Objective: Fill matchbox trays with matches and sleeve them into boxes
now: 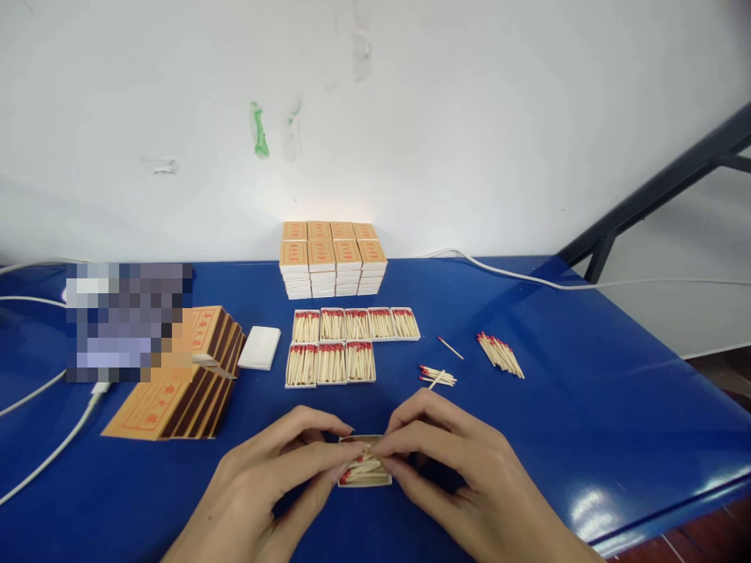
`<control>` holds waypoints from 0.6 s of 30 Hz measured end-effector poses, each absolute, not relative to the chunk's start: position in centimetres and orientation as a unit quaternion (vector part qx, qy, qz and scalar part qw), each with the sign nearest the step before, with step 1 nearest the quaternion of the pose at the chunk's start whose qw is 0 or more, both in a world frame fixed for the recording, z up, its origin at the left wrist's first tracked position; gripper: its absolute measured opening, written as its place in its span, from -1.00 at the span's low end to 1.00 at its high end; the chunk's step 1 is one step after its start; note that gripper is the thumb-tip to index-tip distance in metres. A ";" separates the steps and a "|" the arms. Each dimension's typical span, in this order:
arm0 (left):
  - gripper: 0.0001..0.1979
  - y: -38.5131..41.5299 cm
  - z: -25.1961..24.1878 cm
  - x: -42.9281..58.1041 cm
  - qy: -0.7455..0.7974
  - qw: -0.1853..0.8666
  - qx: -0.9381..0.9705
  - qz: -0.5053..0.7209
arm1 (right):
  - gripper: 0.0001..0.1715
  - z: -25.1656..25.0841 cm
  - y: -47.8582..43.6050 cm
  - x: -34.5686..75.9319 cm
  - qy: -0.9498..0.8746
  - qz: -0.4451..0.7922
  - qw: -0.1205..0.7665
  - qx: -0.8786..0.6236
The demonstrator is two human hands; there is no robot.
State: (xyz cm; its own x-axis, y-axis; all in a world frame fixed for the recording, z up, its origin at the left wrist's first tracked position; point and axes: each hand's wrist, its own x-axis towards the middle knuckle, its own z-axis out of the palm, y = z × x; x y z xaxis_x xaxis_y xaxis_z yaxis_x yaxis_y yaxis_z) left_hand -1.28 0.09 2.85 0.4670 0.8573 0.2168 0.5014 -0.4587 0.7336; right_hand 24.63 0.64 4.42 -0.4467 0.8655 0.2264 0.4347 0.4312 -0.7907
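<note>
Left hand (pixel 264 469) and right hand (pixel 463 447) crowd over the matchbox tray (pixel 364 484), nearer than the filled trays (pixel 332 384), fingertips curled inward, grip hard to tell, and one uneven push could spill those jumbled matches (pixel 362 471)!

A blue table (pixel 587 407) bears stacked matchboxes (pixel 320 254), filled trays (pixel 332 364), loose matches (pixel 500 354).

The blue table (pixel 557 430) stands against a white wall (pixel 469 141), with a green smear (pixel 259 131) and scuffed patches (pixel 362 47) above the table's back edge. From the table's back right corner, a dark beam (pixel 662 188) slants upward. Reddish floor (pixel 698 536) shows beyond the table's near right edge, where light (pixel 590 508) glints on its glossy top.
</note>
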 end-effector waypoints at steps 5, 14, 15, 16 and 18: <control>-0.66 -0.2 2.8 -0.9 0.409 0.283 0.802 0.331 | -0.73 4.3 0.7 24.8 -0.774 0.354 0.321 -0.414; -0.73 -0.4 2.0 -0.8 0.406 0.292 0.800 0.331 | -0.71 3.5 -0.6 24.6 -0.739 0.379 0.331 -0.447; -0.74 -0.4 2.2 -0.8 0.407 0.288 0.802 0.329 | -0.73 3.5 -0.7 24.4 -0.739 0.376 0.330 -0.451; -0.75 -0.3 2.4 -0.7 0.409 0.281 0.804 0.328 | -0.75 3.5 -0.8 24.3 -0.739 0.372 0.333 -0.452; -0.77 -0.2 2.8 -0.6 0.425 0.258 0.802 0.331 | -0.78 3.5 -0.9 24.1 -0.742 0.365 0.342 -0.446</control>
State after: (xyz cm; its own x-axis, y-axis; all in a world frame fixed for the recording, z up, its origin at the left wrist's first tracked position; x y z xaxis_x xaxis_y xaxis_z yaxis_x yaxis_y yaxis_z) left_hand -0.59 -0.22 2.79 0.4196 0.8528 0.3108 0.5109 -0.5049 0.6957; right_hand 24.15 -0.87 3.49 -0.3682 0.9117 0.1822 0.4133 0.3360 -0.8464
